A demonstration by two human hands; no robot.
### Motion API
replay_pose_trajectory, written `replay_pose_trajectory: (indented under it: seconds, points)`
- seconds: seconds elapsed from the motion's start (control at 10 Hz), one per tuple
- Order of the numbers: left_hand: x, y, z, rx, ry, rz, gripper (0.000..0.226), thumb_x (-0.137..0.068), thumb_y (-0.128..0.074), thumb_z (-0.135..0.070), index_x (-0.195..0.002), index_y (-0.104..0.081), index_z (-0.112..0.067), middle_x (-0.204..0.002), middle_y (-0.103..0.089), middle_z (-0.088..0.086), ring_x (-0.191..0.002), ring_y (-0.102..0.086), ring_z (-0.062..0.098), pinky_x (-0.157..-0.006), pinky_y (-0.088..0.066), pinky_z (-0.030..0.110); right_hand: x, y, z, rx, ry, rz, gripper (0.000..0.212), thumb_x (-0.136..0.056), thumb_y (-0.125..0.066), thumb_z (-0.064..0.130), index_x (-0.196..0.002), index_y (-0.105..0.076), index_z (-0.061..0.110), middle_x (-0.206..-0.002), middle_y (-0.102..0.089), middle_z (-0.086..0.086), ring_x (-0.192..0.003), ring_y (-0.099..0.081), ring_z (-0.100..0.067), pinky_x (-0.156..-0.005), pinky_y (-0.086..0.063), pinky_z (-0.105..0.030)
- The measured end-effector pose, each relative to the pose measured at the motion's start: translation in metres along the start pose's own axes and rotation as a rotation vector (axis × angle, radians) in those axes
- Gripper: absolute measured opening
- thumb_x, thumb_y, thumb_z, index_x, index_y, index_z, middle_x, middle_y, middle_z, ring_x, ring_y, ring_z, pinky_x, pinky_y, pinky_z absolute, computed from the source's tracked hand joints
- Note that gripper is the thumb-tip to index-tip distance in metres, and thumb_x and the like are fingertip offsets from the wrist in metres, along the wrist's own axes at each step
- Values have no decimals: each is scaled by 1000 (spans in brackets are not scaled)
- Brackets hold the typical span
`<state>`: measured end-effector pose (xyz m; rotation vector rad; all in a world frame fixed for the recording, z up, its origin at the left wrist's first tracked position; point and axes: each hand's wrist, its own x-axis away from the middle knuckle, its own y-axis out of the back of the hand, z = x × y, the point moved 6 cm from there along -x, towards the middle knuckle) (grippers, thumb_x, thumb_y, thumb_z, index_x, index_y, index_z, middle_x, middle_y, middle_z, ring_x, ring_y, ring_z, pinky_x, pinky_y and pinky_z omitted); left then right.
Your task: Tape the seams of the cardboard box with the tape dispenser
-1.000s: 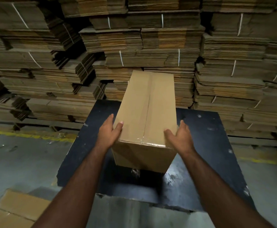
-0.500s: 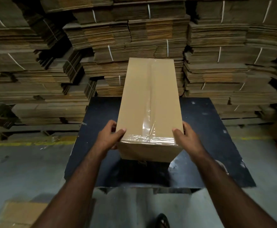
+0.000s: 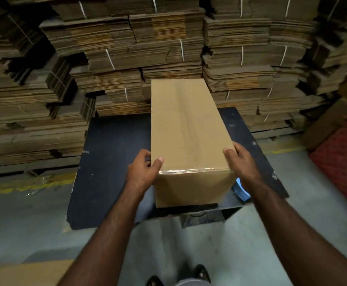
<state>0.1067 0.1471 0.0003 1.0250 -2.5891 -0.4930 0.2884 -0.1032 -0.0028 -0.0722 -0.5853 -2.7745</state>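
Two bare hands are clamping the near end of a long, plain brown cardboard box [image 3: 189, 133], one at each side. The left hand [image 3: 142, 172] is curling round the near left corner, its thumb lying on the top face and its fingers wrapping down the side wall. The right hand [image 3: 241, 159] is mirroring it at the near right corner, thumb on top and fingers out of sight behind the wall. Gripping both corners at once is probably a way of steadying or turning the box so that another seam is facing up.

Clear glossy tape [image 3: 184, 171] is shining along the near top edge, and a faint strip seems to be running down the middle seam of the top face, so that face is looking already sealed. The box is resting lengthwise on a dark, scuffed bench [image 3: 110, 162], its near end close to the front edge.

Just beside the right wrist, something blue [image 3: 240, 189] is peeking out from behind the box; whether it is the tape dispenser I cannot tell. Strapped bundles of flattened cardboard [image 3: 127, 58] are rising behind the bench as a wall.
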Motion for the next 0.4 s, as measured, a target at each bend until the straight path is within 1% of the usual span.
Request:
replay_pose_trajectory:
  seconds: [0.1, 0.2, 0.3, 0.4]
  points:
    - [10, -1, 12, -1, 31, -71, 22, -91, -67, -38, -103, -58, -23, -105, -66, -3, -97, -64, 15, -87, -58, 46, 2, -13, -12, 2, 11, 81, 34, -94, -52, 37, -128, -57, 33, -117, -68, 8, -106, -64, -14, -95, -52, -44]
    - [13, -2, 12, -26, 21, -125, 24, -92, -65, -39, -107, -58, -22, -103, -62, -6, -98, -61, 14, -89, -57, 43, -5, -19, -8, -2, 52, 170, 37, -94, -50, 43, -130, -54, 37, -118, -67, 10, -107, -63, -13, -96, -52, -46]
    - [15, -1, 8, -83, -23, -165, 31, -93, -64, -43, -111, -61, -18, -101, -63, -7, -99, -63, 15, -90, -55, 38, -16, -19, -2, 86, 59, 206, 39, -96, -48, 44, -135, -49, 37, -122, -64, 9, -110, -61, -15, -96, -51, -42]
    - [19, -5, 4, -192, -61, -191, 37, -96, -58, -43, -122, -59, -16, -109, -66, 2, -106, -63, 23, -90, -53, 39, -22, -17, -3, 350, 115, 163, 55, -98, -44, 47, -145, -40, 19, -136, -56, -5, -120, -54, -25, -101, -45, -41]
